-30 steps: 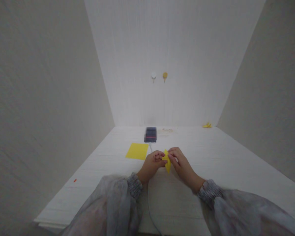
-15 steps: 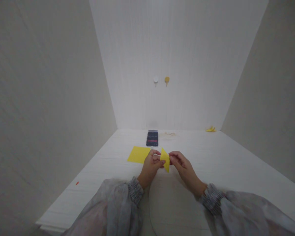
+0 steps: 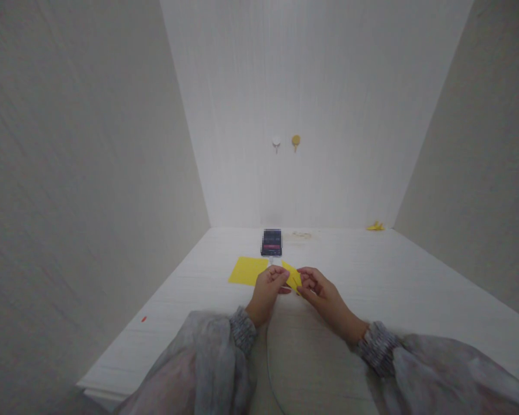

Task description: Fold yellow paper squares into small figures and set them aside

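Note:
A small piece of folded yellow paper [image 3: 292, 276] is held between my two hands, above the white table. My left hand [image 3: 268, 288] pinches its left side between thumb and fingers. On the other side, my right hand [image 3: 322, 291] grips the right edge, thumb low and fingers curled behind. A slit or fold line runs across the paper's face. Partly behind my left hand, a flat yellow sheet [image 3: 246, 271] lies on the table, its right end covered.
A phone [image 3: 271, 242] stands at the back of the table [image 3: 415, 300], with a white cable [image 3: 269, 351] running toward me. A yellow folded paper figure [image 3: 375, 226] sits in the far right corner. A red scrap [image 3: 144, 319] lies left. Two hooks [image 3: 296, 140] are on the wall.
The folded paper has turned from a narrow, upright diamond to a wider, slanted shape. My left thumb and fingers have shifted up along it, and the right fingers have closed on its right edge.

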Demonstrator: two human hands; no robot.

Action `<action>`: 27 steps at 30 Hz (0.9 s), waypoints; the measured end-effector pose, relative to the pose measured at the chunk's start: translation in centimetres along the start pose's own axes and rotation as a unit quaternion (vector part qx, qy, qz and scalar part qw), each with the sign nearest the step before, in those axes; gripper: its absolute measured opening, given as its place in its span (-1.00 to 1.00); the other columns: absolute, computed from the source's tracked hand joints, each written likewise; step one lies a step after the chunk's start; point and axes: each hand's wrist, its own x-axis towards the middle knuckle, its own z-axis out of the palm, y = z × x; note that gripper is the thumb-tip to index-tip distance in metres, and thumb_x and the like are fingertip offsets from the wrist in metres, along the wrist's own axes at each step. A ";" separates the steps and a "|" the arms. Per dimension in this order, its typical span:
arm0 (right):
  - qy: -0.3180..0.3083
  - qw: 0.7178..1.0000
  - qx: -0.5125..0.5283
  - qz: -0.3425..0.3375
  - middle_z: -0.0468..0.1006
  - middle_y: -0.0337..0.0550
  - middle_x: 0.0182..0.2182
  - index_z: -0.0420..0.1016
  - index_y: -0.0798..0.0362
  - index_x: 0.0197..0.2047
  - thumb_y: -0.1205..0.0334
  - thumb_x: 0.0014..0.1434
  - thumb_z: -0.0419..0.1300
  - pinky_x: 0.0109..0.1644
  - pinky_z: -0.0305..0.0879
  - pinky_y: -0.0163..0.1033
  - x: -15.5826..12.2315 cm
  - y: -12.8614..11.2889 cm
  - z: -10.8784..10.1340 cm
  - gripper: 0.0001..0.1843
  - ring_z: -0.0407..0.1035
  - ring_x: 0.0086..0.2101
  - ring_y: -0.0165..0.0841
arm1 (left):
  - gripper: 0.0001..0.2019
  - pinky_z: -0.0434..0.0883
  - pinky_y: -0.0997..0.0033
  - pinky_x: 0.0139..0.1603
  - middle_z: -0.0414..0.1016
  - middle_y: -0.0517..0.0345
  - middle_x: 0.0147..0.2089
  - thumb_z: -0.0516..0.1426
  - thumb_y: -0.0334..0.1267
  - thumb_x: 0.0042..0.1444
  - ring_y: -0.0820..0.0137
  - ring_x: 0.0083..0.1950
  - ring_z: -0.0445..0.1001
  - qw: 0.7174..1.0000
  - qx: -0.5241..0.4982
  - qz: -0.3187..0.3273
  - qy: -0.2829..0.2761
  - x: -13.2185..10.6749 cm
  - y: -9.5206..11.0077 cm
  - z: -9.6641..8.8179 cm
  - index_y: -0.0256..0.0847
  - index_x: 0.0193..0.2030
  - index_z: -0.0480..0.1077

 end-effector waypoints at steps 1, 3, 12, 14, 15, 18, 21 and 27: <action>-0.005 0.999 0.033 0.009 0.31 -0.25 -0.41 0.17 0.03 -0.13 0.26 0.01 0.10 -0.30 0.26 -0.29 0.0 -0.1 0.0 -0.68 0.28 -0.44 -0.47 | -0.73 0.34 0.53 -0.46 0.35 0.19 -0.47 0.16 -0.15 -0.17 0.54 -0.50 0.35 1.000 -0.007 -0.004 -0.006 0.0 0.0 -0.1 -0.31 -0.41 0.25; -0.012 0.996 0.090 0.025 0.32 -0.24 -0.37 0.18 0.03 -0.15 0.23 -0.01 0.12 -0.31 0.27 -0.29 -0.1 -0.3 0.0 -0.68 0.30 -0.44 -0.48 | -0.72 0.35 0.52 -0.46 0.36 0.18 -0.47 0.17 -0.16 -0.19 0.54 -0.50 0.36 1.000 -0.021 -0.015 -0.017 0.1 -0.1 -0.2 -0.31 -0.42 0.25; -0.024 0.994 0.102 0.009 0.35 -0.30 -0.49 0.05 0.02 -0.05 0.20 0.07 0.01 -0.31 0.28 -0.21 -0.4 -1.4 -0.3 -0.63 0.39 -0.46 -0.39 | -0.69 0.33 0.56 -0.47 0.37 0.24 -0.48 0.16 -0.20 -0.15 0.53 -0.48 0.37 0.999 -0.035 0.025 -0.019 0.1 -0.2 -0.3 -0.25 -0.27 0.20; -0.025 0.995 0.092 0.006 0.34 -0.31 -0.50 0.06 0.02 -0.04 0.21 0.06 0.01 -0.33 0.29 -0.22 -0.4 -1.4 -0.3 -0.63 0.39 -0.47 -0.40 | -0.74 0.33 0.57 -0.46 0.36 0.22 -0.46 0.13 -0.21 -0.12 0.53 -0.45 0.37 0.999 -0.021 0.035 -0.033 0.0 -0.1 -0.3 -0.26 -0.29 0.24; -0.025 0.996 0.087 0.007 0.34 -0.31 -0.50 0.09 0.02 -0.05 0.22 0.06 0.02 -0.34 0.29 -0.23 -0.4 -1.3 -0.3 -0.64 0.38 -0.47 -0.40 | -0.78 0.33 0.57 -0.46 0.36 0.20 -0.44 0.12 -0.22 -0.11 0.53 -0.44 0.37 0.999 -0.013 0.032 -0.039 0.0 -0.1 -0.3 -0.28 -0.32 0.27; -0.023 0.997 0.073 0.016 0.34 -0.30 -0.48 0.19 0.02 -0.14 0.25 0.04 0.03 -0.37 0.28 -0.27 -0.5 -1.3 -0.4 -0.74 0.36 -0.48 -0.43 | -0.83 0.34 0.57 -0.46 0.38 0.13 -0.37 0.11 -0.26 -0.13 0.51 -0.40 0.37 0.999 0.001 0.000 -0.050 -0.1 0.0 -0.4 -0.32 -0.38 0.33; -0.021 0.997 0.066 0.021 0.36 -0.31 -0.50 0.23 0.03 -0.18 0.25 0.03 0.05 -0.39 0.26 -0.28 -0.5 -1.4 -0.5 -0.77 0.35 -0.50 -0.43 | -0.81 0.35 0.53 -0.43 0.39 0.10 -0.34 0.11 -0.34 -0.18 0.48 -0.37 0.38 0.998 -0.020 -0.026 -0.061 -0.1 -0.1 -0.4 -0.32 -0.35 0.36; -0.012 0.995 0.093 0.022 0.41 -0.23 -0.46 0.28 0.08 -0.21 0.15 0.07 0.04 -0.35 0.28 -0.25 -0.4 -0.7 -1.1 -0.77 0.36 -0.46 -0.40 | -0.68 0.35 0.42 -0.33 0.43 0.12 -0.40 0.09 -0.50 -0.30 0.41 -0.37 0.41 0.991 -0.078 -0.050 -0.095 -0.2 -0.2 -0.4 -0.34 -0.29 0.36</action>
